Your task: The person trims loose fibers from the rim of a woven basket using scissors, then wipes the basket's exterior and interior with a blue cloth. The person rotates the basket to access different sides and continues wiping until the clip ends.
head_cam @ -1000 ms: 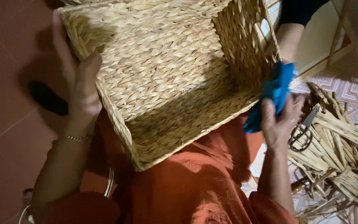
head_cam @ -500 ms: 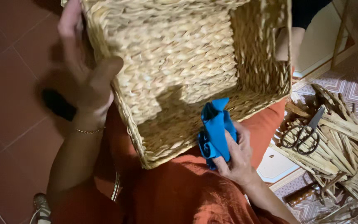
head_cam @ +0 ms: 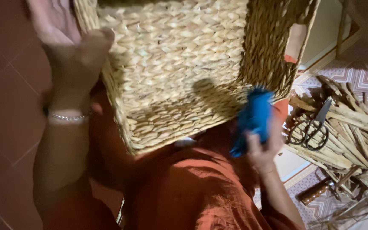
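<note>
Woven basket (head_cam: 179,72) tipped on lap, left hand (head_cam: 71,55) gripping rim to steady it; right hand (head_cam: 263,142) clutching blue brush (head_cam: 254,117) against basket's lower edge; scissors (head_cam: 314,125) on straw pile (head_cam: 354,132).

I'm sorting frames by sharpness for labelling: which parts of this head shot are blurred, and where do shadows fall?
Head view: the left hand on the woven basket is soft and smeared, as is the blue tool in the right hand; a dark shadow blob lies on the basket's inner weave near the tool; the scissors on the pile of strips read fairly clearly; lighting is warm and dim.
</note>
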